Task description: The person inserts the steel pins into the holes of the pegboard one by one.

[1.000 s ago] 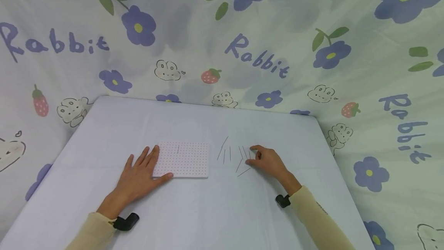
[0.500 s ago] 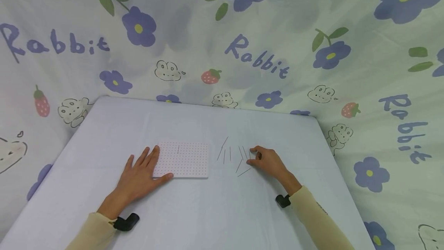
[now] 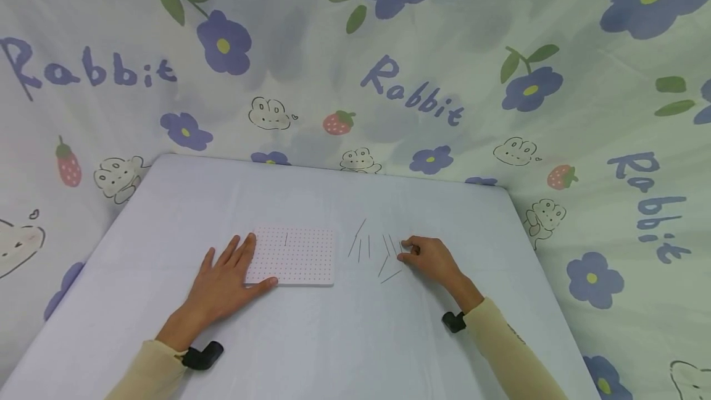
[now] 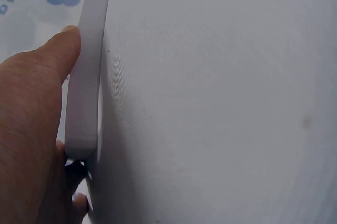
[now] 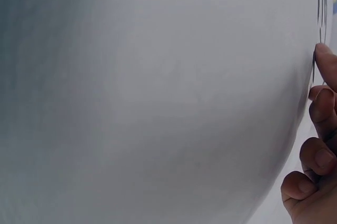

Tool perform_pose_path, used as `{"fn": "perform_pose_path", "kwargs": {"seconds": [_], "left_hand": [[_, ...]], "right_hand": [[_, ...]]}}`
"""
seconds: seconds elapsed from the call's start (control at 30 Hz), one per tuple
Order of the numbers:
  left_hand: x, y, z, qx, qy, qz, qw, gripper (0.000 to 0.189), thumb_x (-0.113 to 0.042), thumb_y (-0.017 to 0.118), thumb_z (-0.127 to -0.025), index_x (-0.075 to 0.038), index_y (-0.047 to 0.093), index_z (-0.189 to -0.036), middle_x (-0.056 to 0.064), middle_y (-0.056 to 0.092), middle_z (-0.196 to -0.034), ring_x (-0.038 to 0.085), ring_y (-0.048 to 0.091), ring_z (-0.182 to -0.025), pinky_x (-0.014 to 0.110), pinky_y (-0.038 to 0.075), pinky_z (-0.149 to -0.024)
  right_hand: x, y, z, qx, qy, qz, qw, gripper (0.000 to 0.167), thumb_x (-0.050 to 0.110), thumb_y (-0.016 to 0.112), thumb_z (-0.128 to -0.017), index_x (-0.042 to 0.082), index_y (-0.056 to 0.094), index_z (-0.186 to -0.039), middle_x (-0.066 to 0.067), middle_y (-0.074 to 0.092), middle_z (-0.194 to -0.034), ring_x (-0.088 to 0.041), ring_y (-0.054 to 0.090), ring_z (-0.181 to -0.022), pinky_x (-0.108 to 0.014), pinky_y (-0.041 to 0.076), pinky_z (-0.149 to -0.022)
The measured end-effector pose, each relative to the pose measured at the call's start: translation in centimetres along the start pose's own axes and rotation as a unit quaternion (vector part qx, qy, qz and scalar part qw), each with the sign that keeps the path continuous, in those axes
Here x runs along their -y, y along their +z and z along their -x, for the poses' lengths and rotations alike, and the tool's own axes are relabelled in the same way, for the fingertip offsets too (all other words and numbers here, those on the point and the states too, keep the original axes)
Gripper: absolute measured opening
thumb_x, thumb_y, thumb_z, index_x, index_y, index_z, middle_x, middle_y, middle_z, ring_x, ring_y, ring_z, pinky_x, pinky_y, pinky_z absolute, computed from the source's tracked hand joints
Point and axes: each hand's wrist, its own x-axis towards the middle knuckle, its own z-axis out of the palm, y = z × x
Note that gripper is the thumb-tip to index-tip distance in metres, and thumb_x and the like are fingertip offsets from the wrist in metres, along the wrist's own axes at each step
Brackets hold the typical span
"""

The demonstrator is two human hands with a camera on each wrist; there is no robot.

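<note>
My left hand point(image 3: 219, 279) lies spread over the left side of a white pegboard point(image 3: 311, 264) dotted with rows of small holes. In the left wrist view a finger point(image 4: 66, 50) presses against the board's side point(image 4: 84, 92). One thin dark stick point(image 3: 286, 239) shows near the board's upper middle. To the right, my right hand point(image 3: 433, 259) is low at the table, its thumb and index fingertip at a thin dark stick point(image 3: 401, 247) and curled in around it. In the right wrist view, the other fingers point(image 5: 316, 153) are curled, and the stick point(image 5: 314, 66) runs between the fingertips.
Several similar thin sticks point(image 3: 369, 245) lie scattered on the white-covered table point(image 3: 344, 338) between the board and my right hand. A cloth point(image 3: 311, 48) with flowers and rabbits hangs behind and beside the table. Each wrist wears a black camera point(image 3: 202, 355).
My right thumb and index fingertip have drawn closer together at the stick. The left hand and the board have stayed in place.
</note>
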Motion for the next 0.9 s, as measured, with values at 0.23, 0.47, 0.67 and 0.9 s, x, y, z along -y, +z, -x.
{"fn": "perform_pose_path", "kwargs": {"seconds": [0.23,0.47,0.67,0.9], "left_hand": [[-0.14,-0.19,0.05,0.0,0.0,0.003,1.0,0.113,-0.081,0.046,-0.087,0.0,0.017,-0.16,0.02,0.027,-0.163,0.042,0.017,-0.152,0.071,0.005,-0.115],[0.02,0.01,0.0,0.001,-0.001,0.001,1.0,0.114,-0.082,0.046,-0.087,0.0,0.016,-0.16,0.02,0.026,-0.163,0.041,0.017,-0.152,0.071,0.005,-0.115],[0.07,0.15,-0.08,0.0,0.0,0.0,1.0,0.114,-0.083,0.045,-0.087,0.0,0.016,-0.16,0.02,0.026,-0.164,0.041,0.016,-0.152,0.071,0.005,-0.115],[0.13,0.25,-0.02,-0.003,0.0,-0.002,1.0,0.114,-0.083,0.044,-0.087,0.0,0.016,-0.16,0.02,0.027,-0.163,0.041,0.017,-0.152,0.071,0.005,-0.116]], "right_hand": [[0.25,-0.11,-0.03,-0.004,-0.001,-0.003,1.0,0.04,0.034,0.081,-0.086,0.012,0.075,-0.118,0.008,0.061,-0.074,-0.01,0.051,-0.07,-0.025,0.042,-0.061],[0.23,-0.04,-0.17,-0.01,-0.011,-0.002,0.9999,0.033,0.03,0.08,-0.087,0.011,0.077,-0.114,0.008,0.067,-0.079,-0.01,0.053,-0.071,-0.027,0.045,-0.064],[0.11,-0.02,-0.1,-0.02,-0.023,-0.003,0.9995,0.028,0.027,0.079,-0.088,0.01,0.078,-0.111,0.006,0.073,-0.087,-0.009,0.056,-0.072,-0.027,0.047,-0.065],[0.12,0.04,-0.25,-0.042,-0.039,0.005,0.9984,0.019,0.023,0.077,-0.09,0.012,0.08,-0.106,0.003,0.076,-0.098,-0.008,0.062,-0.078,-0.028,0.05,-0.068]]}}
